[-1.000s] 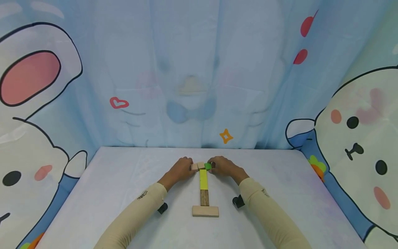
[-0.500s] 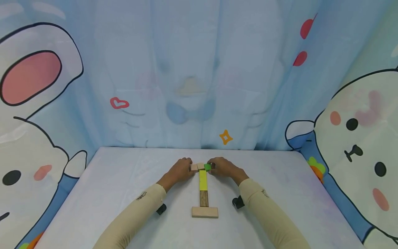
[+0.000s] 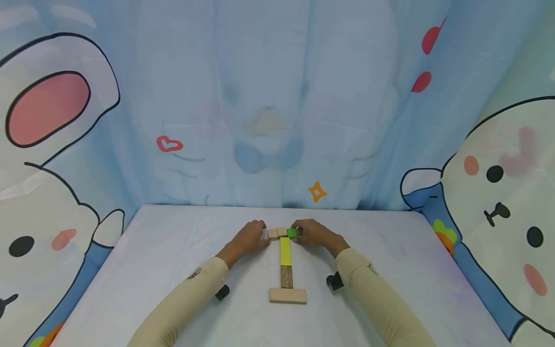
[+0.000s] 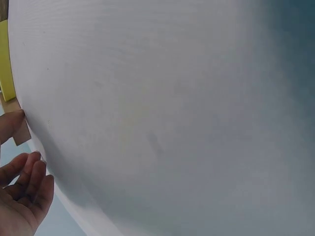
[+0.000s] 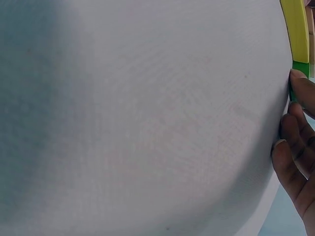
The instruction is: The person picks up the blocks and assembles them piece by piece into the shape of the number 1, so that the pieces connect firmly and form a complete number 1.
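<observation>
A small row of blocks lies at the far middle of the table: a plain wooden block at the left, another plain block beside it, and a green block at the right. Below the row, a yellow block, a dark brown wooden block and a wide light wooden block form a stem and base. My left hand is beside the row's left end, fingers apart from the thumb, which overlaps the plain block in the left wrist view. My right hand pinches the green block's outer end.
The white tabletop spreads around the blocks. Behind it hangs a blue cartoon curtain. A black device sits beneath the right wrist, and another black device beneath the left.
My left hand has drawn slightly left, leaving a small gap beside the plain end block. The right hand stays at the green block. The whole head view has shifted slightly.
</observation>
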{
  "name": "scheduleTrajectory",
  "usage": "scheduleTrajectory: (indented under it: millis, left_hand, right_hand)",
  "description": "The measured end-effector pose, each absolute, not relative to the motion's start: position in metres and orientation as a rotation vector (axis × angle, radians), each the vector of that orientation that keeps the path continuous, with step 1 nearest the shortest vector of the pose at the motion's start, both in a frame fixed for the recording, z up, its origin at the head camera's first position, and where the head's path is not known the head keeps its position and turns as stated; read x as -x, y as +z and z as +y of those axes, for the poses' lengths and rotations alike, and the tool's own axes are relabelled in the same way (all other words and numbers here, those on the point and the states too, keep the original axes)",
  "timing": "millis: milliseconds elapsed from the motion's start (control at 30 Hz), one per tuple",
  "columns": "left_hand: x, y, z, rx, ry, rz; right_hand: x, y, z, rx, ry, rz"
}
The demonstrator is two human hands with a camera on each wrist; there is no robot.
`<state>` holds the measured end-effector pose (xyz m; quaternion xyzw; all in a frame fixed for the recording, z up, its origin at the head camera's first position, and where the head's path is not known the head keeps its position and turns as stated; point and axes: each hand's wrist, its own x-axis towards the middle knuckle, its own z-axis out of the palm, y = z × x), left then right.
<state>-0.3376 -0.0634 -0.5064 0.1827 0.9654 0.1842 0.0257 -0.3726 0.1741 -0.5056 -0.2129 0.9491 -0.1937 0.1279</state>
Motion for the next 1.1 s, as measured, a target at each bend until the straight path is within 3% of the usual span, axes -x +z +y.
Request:
scheduleTrajectory:
  millis: [1100]
  left_hand:
    - [0.322,-0.498,-0.084,-0.529,0.442,3.115]
  right_hand:
    - [0.358,-0.498,0.201,0.562,-0.474,2.912]
